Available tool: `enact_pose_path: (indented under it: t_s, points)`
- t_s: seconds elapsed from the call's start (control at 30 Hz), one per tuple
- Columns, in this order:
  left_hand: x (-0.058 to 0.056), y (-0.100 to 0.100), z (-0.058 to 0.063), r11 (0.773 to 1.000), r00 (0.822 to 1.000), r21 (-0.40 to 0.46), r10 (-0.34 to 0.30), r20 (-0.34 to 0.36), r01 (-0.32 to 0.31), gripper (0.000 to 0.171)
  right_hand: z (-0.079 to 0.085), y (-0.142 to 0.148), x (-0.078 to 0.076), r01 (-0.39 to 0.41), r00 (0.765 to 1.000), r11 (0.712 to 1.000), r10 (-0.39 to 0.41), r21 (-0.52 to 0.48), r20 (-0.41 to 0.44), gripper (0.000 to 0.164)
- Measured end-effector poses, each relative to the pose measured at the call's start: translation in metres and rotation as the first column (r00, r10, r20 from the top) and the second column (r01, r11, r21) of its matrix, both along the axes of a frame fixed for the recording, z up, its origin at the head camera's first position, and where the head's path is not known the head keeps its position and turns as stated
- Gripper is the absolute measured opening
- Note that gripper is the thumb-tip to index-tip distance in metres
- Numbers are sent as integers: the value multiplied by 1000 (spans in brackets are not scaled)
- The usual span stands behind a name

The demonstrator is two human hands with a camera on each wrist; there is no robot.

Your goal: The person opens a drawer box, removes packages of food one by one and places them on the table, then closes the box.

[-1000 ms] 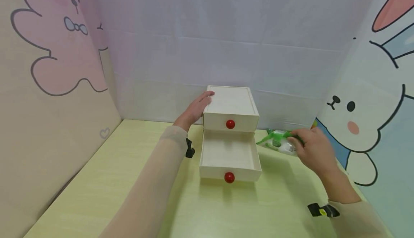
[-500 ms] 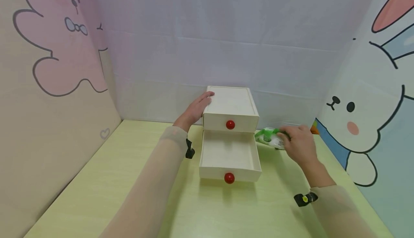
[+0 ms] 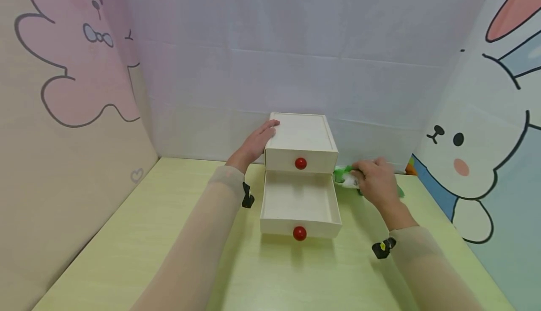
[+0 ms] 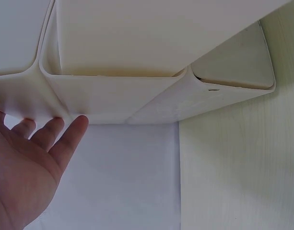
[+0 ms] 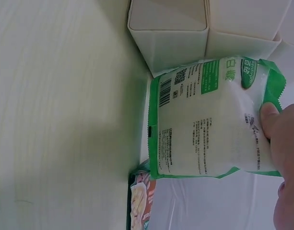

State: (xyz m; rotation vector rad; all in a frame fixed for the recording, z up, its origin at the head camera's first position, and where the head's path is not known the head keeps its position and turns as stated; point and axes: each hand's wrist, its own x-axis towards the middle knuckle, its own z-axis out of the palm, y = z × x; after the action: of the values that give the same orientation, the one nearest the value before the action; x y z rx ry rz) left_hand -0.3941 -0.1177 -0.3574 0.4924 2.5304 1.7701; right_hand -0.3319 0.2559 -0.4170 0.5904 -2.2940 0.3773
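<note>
Counter (image 3: 127, 254) of pale yellow-green wood grain lies nearest you, with both of your sleeved forearms reaching out over it. In the middle stands a small cream drawer box (image 3: 301, 135); its lower drawer (image 3: 301, 203) is pulled out toward you, showing a bare inside, and carries a red knob (image 3: 299, 232) on its front. The upper drawer is pushed in, with a second red knob (image 3: 300, 163). Your left hand (image 3: 255, 143) rests against the box's upper left edge, fingers straight and relaxed, gripping nothing. Your right hand (image 3: 375, 178) is just to the right of the box, thumb and fingers pinching a green and white packet (image 3: 345, 176), (image 5: 211, 120), which is held close beside the box's right side near the back of the counter. The right wrist view shows another printed packet (image 5: 139, 201) lying just beyond it. Behind everything hang a plain white backdrop (image 3: 296, 43) and cartoon rabbit panels (image 3: 477, 160) at the sides.
</note>
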Motion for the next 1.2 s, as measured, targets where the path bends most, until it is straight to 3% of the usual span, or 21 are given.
enact_pose_path:
  t_s: [0.17,0.43,0.63,0.87,1.0,1.2]
  points:
    - [0,0,0,1000,1000,-4,-3,-7,3,55,-11,4,-1,-31,999,997,32,68,-22,13]
    - [-3,0,0,1000,1000,-6,1,-8,-1,55,-28,14,7,-53,987,984,26,171,160,8]
    - [-4,-1,-1,1000,1000,-11,2,-7,-2,56,-40,18,7,-39,960,980,-17,193,278,6]
    - [-2,-1,1,1000,1000,8,-10,-11,10,55,-42,15,9,-48,910,980,-38,195,413,7]
    - [-1,-1,1,1000,1000,-1,0,-2,0,54,-41,14,13,-51,889,977,-50,206,456,9]
    - [-1,-1,1,1000,1000,-9,3,-2,-3,55,-41,14,16,-38,879,978,-66,207,472,12]
